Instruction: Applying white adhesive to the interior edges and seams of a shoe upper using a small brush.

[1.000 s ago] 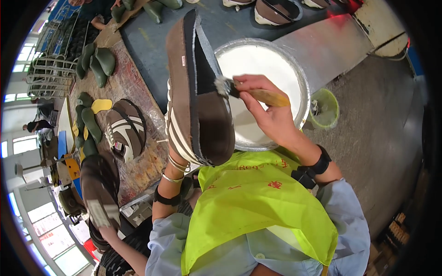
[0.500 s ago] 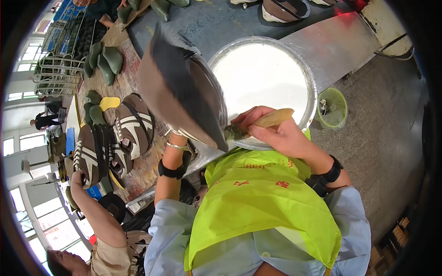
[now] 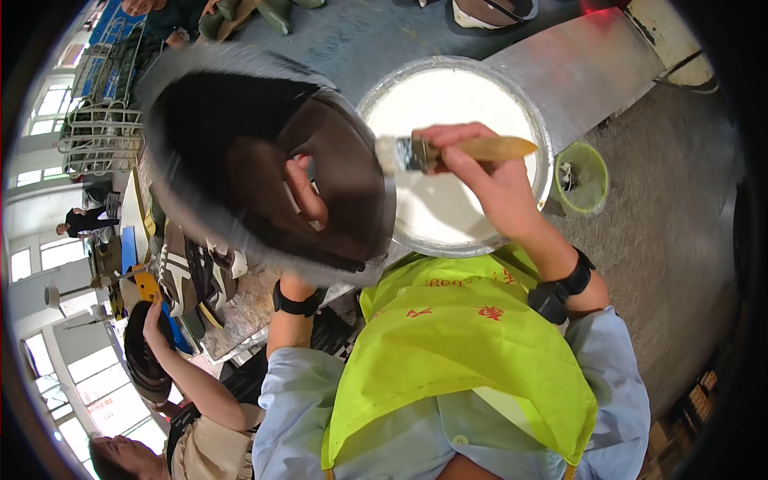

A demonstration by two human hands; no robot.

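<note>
A brown shoe upper [image 3: 256, 172], blurred by motion, is tilted so its dark hollow inside faces me. My left hand [image 3: 306, 192] grips it from beneath; some fingers show through an opening, the rest of the hand is hidden. My right hand [image 3: 496, 184] holds a flat paintbrush [image 3: 500, 148] by its yellowish handle, its white-coated bristles pointing left at the upper's right edge. Whether the bristles touch that edge I cannot tell. Below both lies a round metal basin [image 3: 534, 104] of white liquid [image 3: 448, 92].
A green bin [image 3: 590, 180] stands on the floor at the right. Brown and white shoes [image 3: 178, 268] sit on the worktable at the left. Lower left, a co-worker holds a dark shoe [image 3: 146, 352]. Green shoe lasts [image 3: 274, 14] and another brown shoe [image 3: 484, 11] lie at the far side.
The upper has swung left and turned its inside toward me. My right hand has lifted the brush up and away from me, bristles now level. The co-worker's hand has moved, now with a dark shoe.
</note>
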